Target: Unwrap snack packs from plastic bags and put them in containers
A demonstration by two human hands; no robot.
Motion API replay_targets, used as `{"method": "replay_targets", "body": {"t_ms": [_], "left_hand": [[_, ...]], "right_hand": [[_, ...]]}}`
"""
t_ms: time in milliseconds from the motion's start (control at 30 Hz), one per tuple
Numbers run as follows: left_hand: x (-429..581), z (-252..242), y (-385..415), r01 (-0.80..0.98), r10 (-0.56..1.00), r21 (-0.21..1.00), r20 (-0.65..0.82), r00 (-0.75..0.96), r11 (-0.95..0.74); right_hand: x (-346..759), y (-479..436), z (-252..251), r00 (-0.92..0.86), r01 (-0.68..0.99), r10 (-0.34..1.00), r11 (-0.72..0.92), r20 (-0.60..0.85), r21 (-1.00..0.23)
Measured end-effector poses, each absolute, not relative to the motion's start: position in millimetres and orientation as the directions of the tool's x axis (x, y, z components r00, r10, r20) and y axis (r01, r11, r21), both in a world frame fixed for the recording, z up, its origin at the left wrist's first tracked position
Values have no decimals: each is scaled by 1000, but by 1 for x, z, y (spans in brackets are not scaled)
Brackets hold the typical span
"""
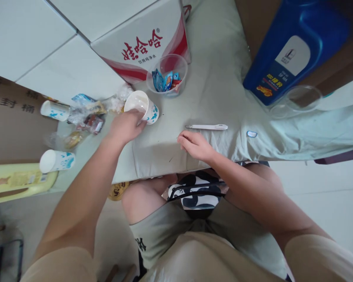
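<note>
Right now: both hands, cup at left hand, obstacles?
Left hand at paper cup, grip unclear. Right hand curled near knife. Plastic tub close beyond cup.

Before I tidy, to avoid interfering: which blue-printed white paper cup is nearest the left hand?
The white paper cup nearest the clear plastic bowl; both others are farther left.

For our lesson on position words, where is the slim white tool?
In the head view, the slim white tool lies right of centre on the pale cloth, just beyond the right hand.
</note>
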State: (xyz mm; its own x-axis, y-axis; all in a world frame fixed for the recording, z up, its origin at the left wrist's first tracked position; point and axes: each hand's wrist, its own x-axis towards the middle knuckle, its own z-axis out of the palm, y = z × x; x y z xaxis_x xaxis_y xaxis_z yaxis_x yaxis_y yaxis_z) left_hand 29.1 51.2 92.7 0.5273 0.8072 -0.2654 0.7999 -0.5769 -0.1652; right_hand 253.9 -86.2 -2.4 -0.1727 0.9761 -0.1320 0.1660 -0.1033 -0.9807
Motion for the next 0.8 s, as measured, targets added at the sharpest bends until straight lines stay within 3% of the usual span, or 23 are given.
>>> {"method": "replay_targets", "body": {"t_ms": [100, 233, 433, 600, 700, 800], "left_hand": [[43, 102, 29, 756, 785, -213, -149, 601, -619], [86, 102, 3, 688, 690, -111, 30, 723, -717], [190, 77, 18, 603, 597, -41, 95, 796, -797], [258, 56, 59, 638, 637, 7, 68, 768, -770], [253, 45, 65, 632, 644, 125, 166, 747, -765], [210, 37, 41, 597, 659, 281, 290, 694, -751]], "right_hand": [[257, -87, 1, -77, 125, 995, -56, -66, -991], [270, -84, 3, 168, 22, 986, 17, 21, -1000], [310, -72, 2, 494, -110, 870, 51, -10, -993], [338, -69, -3, 545, -159, 832, -18, -103, -987], [348, -69, -6, 536, -157, 831, -74, -148, -985], [353, -71, -5, 535, -43, 836, -114, -120, -993]]}}
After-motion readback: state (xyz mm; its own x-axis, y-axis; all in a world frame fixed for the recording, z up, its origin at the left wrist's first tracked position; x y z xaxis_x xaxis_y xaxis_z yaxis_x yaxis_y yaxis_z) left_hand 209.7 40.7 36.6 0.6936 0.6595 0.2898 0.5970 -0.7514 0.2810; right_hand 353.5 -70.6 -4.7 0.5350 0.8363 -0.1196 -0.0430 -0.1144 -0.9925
